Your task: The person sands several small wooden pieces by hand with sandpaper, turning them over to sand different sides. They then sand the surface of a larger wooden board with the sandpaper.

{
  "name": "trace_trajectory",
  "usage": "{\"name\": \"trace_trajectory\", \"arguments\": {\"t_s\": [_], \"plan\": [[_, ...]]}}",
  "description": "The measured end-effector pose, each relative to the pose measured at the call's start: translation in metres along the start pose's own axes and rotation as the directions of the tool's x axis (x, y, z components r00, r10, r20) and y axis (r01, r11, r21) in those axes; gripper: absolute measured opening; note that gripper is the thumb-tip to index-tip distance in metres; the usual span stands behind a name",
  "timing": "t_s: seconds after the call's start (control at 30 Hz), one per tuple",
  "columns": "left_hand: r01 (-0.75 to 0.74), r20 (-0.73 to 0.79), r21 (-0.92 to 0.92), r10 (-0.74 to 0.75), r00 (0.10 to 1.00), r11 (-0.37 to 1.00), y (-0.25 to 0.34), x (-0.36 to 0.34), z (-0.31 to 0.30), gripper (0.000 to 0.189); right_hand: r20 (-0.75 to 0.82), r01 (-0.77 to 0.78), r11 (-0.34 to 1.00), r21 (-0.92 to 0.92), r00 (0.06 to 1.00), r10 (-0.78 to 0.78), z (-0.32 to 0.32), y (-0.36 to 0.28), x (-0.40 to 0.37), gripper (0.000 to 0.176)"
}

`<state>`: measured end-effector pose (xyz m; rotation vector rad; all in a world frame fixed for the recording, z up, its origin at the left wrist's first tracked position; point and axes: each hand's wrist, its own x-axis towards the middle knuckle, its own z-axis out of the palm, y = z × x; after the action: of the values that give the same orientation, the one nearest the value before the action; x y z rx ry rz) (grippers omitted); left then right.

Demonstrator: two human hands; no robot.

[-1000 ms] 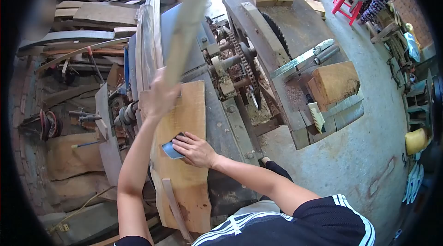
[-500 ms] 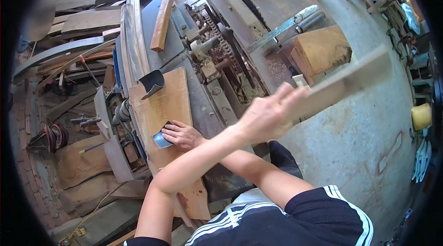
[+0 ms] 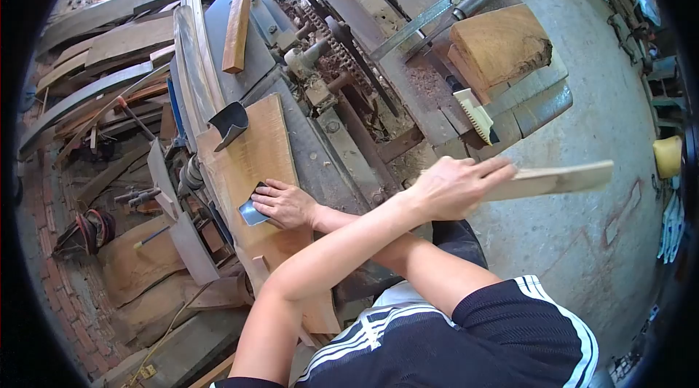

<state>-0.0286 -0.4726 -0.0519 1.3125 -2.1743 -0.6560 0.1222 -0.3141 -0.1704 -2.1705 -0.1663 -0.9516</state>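
My forearms cross, the left one over the right. On the right side of the view, my left hand (image 3: 460, 187) grips one end of a flat wooden piece (image 3: 557, 180), which points right and lies nearly level above the floor. My right hand (image 3: 285, 203) is closed on a sheet of sandpaper (image 3: 253, 213), dark on one side and bluish on the other, pressed against a light brown plank (image 3: 266, 144). A second curled dark sheet (image 3: 230, 126) rests farther up that plank.
A machine with a chain (image 3: 320, 34) stands beyond the plank. A wood block (image 3: 502, 45), a handsaw (image 3: 422, 24) and a pale toothed tool (image 3: 473, 115) lie on the bench at right. A reddish wood bar (image 3: 237, 27) and stacked boards (image 3: 135, 42) are at left.
My left hand has moved slightly down and right, and its wooden piece has swung from a steep upward slant to nearly level. My right hand stays on the sheet. The view has shifted a little.
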Motion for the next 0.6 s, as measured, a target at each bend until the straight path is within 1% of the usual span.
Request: {"name": "trace_trajectory", "arguments": {"t_s": [0.03,0.1,0.13,0.17,0.23,0.3,0.37,0.4,0.43,0.47,0.5,0.57,0.6], "plan": [[-0.005,-0.006,-0.003,0.005,1.0,1.0,0.001,0.007,0.004,0.064,0.006,0.0,1.0,-0.005,1.0,0.0,-0.001,0.001,0.0,0.039],[-0.036,0.103,0.053,0.03,0.994,0.998,0.001,0.021,0.011,0.062,0.015,0.005,1.0,-0.018,1.0,-0.005,-0.005,-0.001,0.002,0.04],[-0.011,0.175,0.049,0.002,0.985,0.999,-0.001,0.028,0.014,0.059,0.003,-0.002,1.0,-0.003,1.0,0.002,-0.006,-0.002,0.003,0.039],[-0.004,0.172,0.049,-0.005,0.985,0.999,-0.006,0.031,0.017,0.059,0.007,0.0,1.0,0.003,1.0,0.0,-0.002,0.0,0.001,0.039],[0.042,0.142,0.12,-0.059,0.988,0.992,-0.017,0.032,0.023,0.056,-0.025,-0.006,1.0,0.014,1.0,0.007,0.005,0.002,-0.002,0.038],[0.086,0.149,0.182,-0.114,0.982,0.98,-0.027,0.031,0.004,0.055,-0.023,0.008,1.0,0.001,1.0,-0.008,0.006,0.002,-0.002,0.037],[0.151,0.079,0.22,-0.172,0.982,0.964,-0.04,0.025,-0.005,0.056,-0.028,0.018,1.0,-0.017,0.999,-0.018,0.006,0.005,-0.002,0.036],[0.144,0.091,0.219,-0.167,0.982,0.965,-0.041,0.024,-0.015,0.056,-0.033,0.049,0.998,-0.041,0.998,-0.05,0.006,0.007,-0.002,0.035],[0.149,0.044,0.21,-0.161,0.986,0.966,-0.042,0.024,-0.024,0.057,-0.035,0.08,0.995,-0.065,0.996,-0.082,0.006,0.008,-0.003,0.035],[0.152,-0.005,0.199,-0.155,0.988,0.968,-0.044,0.024,-0.033,0.057,-0.054,0.084,0.996,-0.031,0.995,-0.086,0.002,0.007,-0.003,0.035],[0.176,0.016,0.152,-0.18,0.983,0.973,-0.049,0.023,-0.04,0.058,0.013,0.065,0.997,0.029,0.998,-0.065,-0.001,0.007,-0.003,0.037],[0.158,-0.015,0.143,-0.158,0.987,0.977,-0.06,0.023,-0.05,0.06,0.144,0.03,0.994,0.104,0.989,-0.045,-0.003,0.008,-0.007,0.04],[0.163,-0.005,0.145,-0.164,0.986,0.976,-0.062,0.023,-0.054,0.062,0.145,0.029,0.994,0.103,0.988,-0.044,0.0,0.009,-0.009,0.04]]}}
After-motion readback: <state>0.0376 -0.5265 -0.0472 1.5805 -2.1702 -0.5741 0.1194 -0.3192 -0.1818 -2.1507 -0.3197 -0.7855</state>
